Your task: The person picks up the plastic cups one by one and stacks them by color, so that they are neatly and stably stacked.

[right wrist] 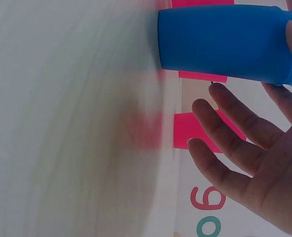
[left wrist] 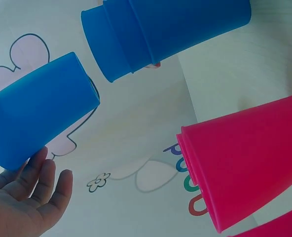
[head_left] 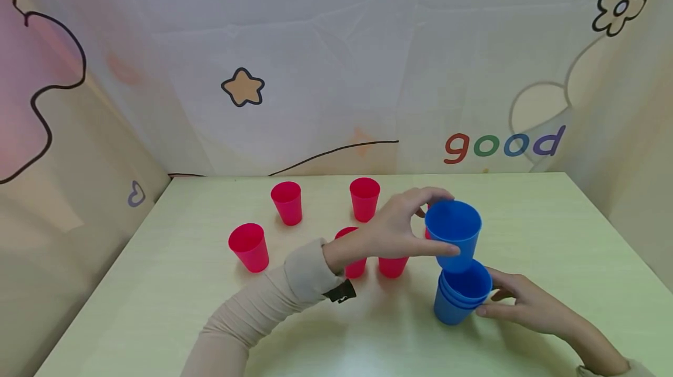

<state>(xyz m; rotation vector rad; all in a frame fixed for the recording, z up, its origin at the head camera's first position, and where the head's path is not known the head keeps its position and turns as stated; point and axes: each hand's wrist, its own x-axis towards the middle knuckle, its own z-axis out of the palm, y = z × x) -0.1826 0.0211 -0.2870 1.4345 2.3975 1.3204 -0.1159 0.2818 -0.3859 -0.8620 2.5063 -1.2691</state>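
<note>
My left hand holds a single blue cup by its upper part, thumb on the near side and fingers at the far side. That cup is apart from the stack in the left wrist view, its base facing the stack's opening. Below it, a stack of nested blue cups stands upright on the table. With thumb and forefinger, my right hand grips the stack near its rims; the other fingers are spread away from the stack in the right wrist view.
Several red cups stand upright on the pale table: one at left, two farther back, and others partly hidden behind my left arm and hand, including one. A printed curtain encloses the back and sides.
</note>
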